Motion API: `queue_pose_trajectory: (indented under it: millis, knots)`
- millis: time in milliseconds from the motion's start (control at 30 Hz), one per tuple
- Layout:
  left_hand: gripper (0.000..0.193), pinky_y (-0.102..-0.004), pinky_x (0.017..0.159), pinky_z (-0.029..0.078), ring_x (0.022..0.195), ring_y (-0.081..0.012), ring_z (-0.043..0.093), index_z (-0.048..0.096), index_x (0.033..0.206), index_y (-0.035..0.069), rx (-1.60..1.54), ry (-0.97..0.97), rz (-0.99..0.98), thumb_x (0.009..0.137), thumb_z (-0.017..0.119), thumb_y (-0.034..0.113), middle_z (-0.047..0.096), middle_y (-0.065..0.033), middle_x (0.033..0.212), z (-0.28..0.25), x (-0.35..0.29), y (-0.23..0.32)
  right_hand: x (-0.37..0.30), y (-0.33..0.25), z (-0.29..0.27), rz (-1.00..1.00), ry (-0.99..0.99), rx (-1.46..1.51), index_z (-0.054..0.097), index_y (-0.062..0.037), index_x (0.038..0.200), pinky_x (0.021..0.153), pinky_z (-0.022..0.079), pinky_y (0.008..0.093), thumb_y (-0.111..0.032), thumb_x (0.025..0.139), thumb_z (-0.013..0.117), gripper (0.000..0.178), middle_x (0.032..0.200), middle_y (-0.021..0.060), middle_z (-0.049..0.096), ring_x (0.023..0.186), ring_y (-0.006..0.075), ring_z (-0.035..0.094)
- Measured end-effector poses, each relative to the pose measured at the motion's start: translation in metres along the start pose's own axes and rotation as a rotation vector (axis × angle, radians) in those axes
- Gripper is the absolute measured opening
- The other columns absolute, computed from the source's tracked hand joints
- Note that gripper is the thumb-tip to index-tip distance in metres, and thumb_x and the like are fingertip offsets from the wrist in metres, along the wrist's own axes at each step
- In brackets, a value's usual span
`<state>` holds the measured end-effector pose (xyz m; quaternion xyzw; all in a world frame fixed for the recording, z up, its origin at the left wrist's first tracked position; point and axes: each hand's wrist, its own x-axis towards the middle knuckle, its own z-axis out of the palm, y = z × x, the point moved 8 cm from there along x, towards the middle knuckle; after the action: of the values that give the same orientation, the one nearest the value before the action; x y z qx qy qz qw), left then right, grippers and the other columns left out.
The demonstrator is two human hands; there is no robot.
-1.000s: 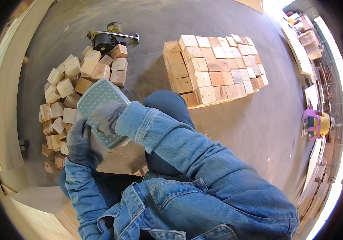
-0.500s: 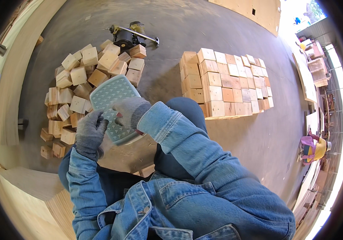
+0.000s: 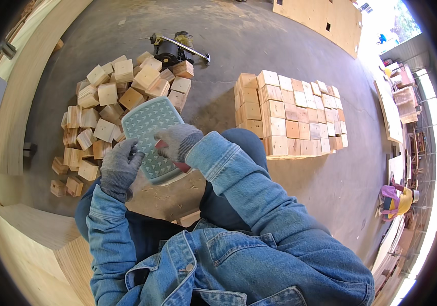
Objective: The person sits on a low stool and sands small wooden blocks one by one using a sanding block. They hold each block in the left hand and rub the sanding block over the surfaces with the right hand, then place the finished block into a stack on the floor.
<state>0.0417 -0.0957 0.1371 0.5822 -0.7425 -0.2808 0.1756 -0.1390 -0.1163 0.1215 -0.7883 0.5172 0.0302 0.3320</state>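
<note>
1. Head view: from my remote seat I see a pale blue-green plastic stool (image 3: 149, 120) with a rounded, patterned top, left of centre.
2. Grey-gloved left hand (image 3: 119, 166): fingers loosely bent at the stool's left edge; I cannot tell whether it grips.
3. Grey-gloved right hand (image 3: 178, 142): half curled over the top; something red (image 3: 181, 167) shows beneath, and I cannot tell whether it is held.
4. Beyond the stool I have a loose heap of pale wooden blocks (image 3: 107, 95), then a black-and-yellow tool (image 3: 166, 54) and a metal-shafted hammer (image 3: 190, 50).
5. To the right, a neat stack of squared wooden blocks (image 3: 293, 112) stands on the grey floor (image 3: 325, 188).
</note>
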Motion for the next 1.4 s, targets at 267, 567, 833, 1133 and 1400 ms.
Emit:
queue_pose_trajectory:
  millis: [267,567,833,1133,1400]
  knots:
    - [0.043,-0.0401,0.086,0.061,0.096,-0.0277,0.076,0.067,0.131,0.006,0.0,-0.038,-0.027,0.093,0.079,0.021,0.076,-0.0145,0.111,0.002,-0.001,-0.004,0.003,0.007,0.006,0.056,-0.073,-0.022,0.066,-0.02,0.14,0.098,0.057,0.0499,-0.039,0.094,0.073,0.051,0.12,0.0174,0.075,0.112,0.0385,0.072]
    - [0.038,-0.0358,0.083,0.059,0.09,-0.0228,0.074,0.069,0.126,0.002,0.0,0.003,0.023,0.092,0.079,0.017,0.075,-0.0118,0.099,0.0,-0.002,-0.002,0.005,0.01,0.009,0.071,-0.081,-0.05,0.065,-0.023,0.141,0.099,0.057,0.0488,-0.041,0.092,0.074,0.053,0.122,0.0173,0.074,0.113,0.0385,0.072]
    - [0.041,-0.0421,0.086,0.06,0.098,-0.0296,0.075,0.067,0.129,0.006,0.021,-0.041,0.004,0.092,0.079,0.022,0.075,-0.0148,0.108,0.002,0.0,-0.001,0.005,0.015,0.009,0.052,-0.034,-0.047,0.066,-0.0235,0.14,0.097,0.058,0.0483,-0.043,0.091,0.074,0.054,0.123,0.0162,0.074,0.113,0.038,0.072]
    - [0.037,-0.0378,0.081,0.058,0.088,-0.0254,0.072,0.068,0.125,0.001,-0.01,0.009,0.059,0.092,0.077,0.017,0.073,-0.0132,0.099,-0.002,-0.003,0.002,-0.003,0.005,-0.002,0.049,-0.018,-0.042,0.068,-0.0179,0.135,0.098,0.058,0.0489,-0.036,0.093,0.072,0.045,0.12,0.0168,0.075,0.113,0.0367,0.073]
    - [0.044,-0.0433,0.086,0.06,0.097,-0.0316,0.075,0.067,0.129,0.006,0.024,-0.032,0.042,0.091,0.08,0.023,0.075,-0.0157,0.106,-0.002,-0.002,0.002,-0.004,0.009,-0.003,0.036,-0.011,-0.039,0.066,-0.0162,0.137,0.097,0.058,0.0482,-0.037,0.092,0.073,0.05,0.122,0.0155,0.075,0.114,0.0371,0.072]
